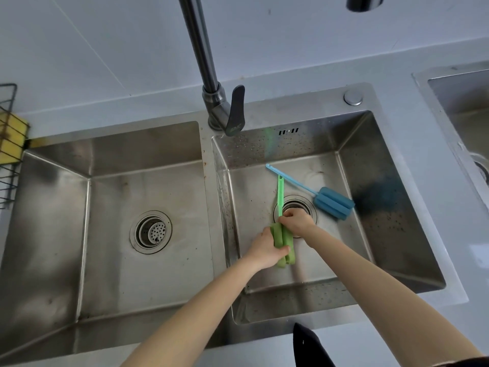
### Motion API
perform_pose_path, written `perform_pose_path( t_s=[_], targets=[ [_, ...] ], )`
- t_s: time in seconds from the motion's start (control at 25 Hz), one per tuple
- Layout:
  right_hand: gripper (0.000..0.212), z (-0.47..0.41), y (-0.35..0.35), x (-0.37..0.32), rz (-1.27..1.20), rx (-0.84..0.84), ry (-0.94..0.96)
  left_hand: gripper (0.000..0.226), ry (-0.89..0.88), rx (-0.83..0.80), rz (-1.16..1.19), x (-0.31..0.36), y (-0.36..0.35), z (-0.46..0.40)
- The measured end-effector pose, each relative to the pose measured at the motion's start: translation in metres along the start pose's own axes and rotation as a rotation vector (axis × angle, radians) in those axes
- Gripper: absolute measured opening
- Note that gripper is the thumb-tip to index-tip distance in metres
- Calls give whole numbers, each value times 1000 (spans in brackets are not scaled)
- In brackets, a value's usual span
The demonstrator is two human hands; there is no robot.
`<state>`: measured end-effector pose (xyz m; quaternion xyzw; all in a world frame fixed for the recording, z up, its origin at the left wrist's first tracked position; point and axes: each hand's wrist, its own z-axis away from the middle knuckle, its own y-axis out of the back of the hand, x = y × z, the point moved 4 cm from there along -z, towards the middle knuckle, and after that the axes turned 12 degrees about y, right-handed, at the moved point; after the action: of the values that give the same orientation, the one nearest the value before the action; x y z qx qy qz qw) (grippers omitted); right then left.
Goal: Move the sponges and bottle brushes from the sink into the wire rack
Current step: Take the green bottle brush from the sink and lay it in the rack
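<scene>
Down in the right basin of the sink (352, 144), over the drain, the right hand (296, 221) pinched the green bottle brush (283, 242) where its thin handle met the foam head, while the left hand (264, 247) wrapped that soft head from the near left. It looked light, with spongy foam likely to squash and drip and a slim, probably slick plastic stem, so the handle near the head seemed the firmest place to hold. Just beyond lay the blue bottle brush (334, 203), untouched, and at the far left the wire rack (8, 165) on the tabletop already held a yellow sponge (10, 144).
</scene>
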<state>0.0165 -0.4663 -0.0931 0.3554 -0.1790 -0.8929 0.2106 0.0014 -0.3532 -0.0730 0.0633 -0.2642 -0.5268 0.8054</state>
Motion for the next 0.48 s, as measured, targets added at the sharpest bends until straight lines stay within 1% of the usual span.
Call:
perform_pose_path(
  t_s=[0.08,0.2,0.36,0.48],
  targets=[
    [39,4,2,0,-17,4,1,60,-8,-10,-5,2,2,6],
    [26,13,2,-1,-43,1,-10,62,-25,-19,-37,2,6,18],
    [33,24,3,-6,-30,-6,-5,62,-43,-27,-35,1,12,34],
    [29,34,4,-13,-1,-24,9,63,-56,-31,-32,1,18,45]
  ],
)
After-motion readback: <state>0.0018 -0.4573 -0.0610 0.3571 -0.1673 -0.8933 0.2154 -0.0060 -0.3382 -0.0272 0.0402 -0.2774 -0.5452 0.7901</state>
